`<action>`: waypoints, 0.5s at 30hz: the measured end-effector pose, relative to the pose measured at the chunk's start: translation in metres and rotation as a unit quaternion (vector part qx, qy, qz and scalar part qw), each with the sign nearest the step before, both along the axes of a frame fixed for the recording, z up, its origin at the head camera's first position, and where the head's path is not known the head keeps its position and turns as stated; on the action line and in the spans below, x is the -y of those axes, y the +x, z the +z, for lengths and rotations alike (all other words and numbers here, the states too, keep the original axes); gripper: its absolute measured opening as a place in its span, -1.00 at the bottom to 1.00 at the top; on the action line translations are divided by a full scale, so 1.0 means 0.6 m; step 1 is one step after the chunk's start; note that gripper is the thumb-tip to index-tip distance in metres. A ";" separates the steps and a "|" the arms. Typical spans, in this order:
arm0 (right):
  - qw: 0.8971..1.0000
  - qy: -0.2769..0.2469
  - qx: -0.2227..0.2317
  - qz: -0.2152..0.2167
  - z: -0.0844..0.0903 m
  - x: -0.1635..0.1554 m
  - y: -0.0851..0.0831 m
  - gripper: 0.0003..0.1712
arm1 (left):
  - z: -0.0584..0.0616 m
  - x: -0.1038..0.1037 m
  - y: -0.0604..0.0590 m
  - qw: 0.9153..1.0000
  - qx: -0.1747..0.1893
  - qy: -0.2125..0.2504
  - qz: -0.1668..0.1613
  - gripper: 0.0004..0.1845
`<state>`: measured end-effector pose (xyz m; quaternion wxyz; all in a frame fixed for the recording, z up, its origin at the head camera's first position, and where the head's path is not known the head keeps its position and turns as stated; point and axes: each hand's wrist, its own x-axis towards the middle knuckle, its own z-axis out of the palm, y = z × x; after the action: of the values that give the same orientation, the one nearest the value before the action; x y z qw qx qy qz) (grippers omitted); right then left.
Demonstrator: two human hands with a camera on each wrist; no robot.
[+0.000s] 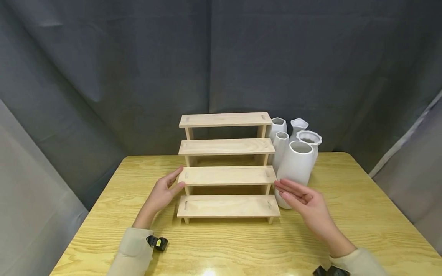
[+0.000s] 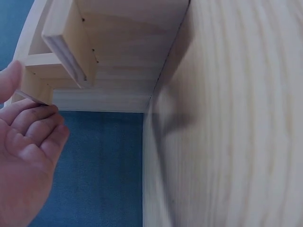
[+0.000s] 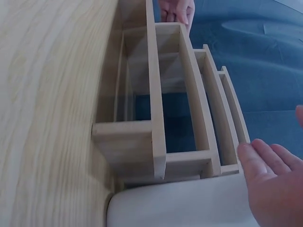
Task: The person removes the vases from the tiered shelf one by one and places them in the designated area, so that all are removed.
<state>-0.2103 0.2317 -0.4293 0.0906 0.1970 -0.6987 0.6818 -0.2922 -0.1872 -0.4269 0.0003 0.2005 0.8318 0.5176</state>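
A stepped wooden display stand (image 1: 226,175) with several plank shelves stands on the table. My left hand (image 1: 165,193) holds the left end of its second-lowest shelf, thumb at the front corner and fingers at the back corner. In the left wrist view, the curled fingers (image 2: 42,125) lie against the shelf's end. My right hand (image 1: 307,205) has its fingers straight and together, fingertips right at the same shelf's right end. Close behind those fingers stands a tall white vase (image 1: 295,165), its lower part partly hidden by the hand.
More white vases, among them a ruffled-rim vase (image 1: 309,138) and a narrow faceted vase (image 1: 280,149), crowd against the stand's right side. A dark grey curtain (image 1: 155,76) hangs behind the light wooden table (image 1: 224,249).
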 end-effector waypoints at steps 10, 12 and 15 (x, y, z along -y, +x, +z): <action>1.000 0.009 -0.014 -0.014 0.009 0.041 -0.023 -0.57 | -0.030 0.009 -0.014 1.000 -0.003 -0.004 0.013 -0.40; 0.999 0.019 -0.021 -0.020 0.011 0.048 -0.029 -0.57 | -0.043 0.012 -0.021 1.000 -0.007 -0.004 0.017 -0.39; 0.998 0.038 -0.035 -0.031 0.015 0.060 -0.039 -0.58 | -0.048 0.013 -0.023 0.999 -0.022 -0.014 0.021 -0.37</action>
<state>-0.2334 0.1955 -0.4206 0.1290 0.2022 -0.7265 0.6440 -0.3061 -0.1950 -0.4556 -0.0256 0.1942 0.8427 0.5015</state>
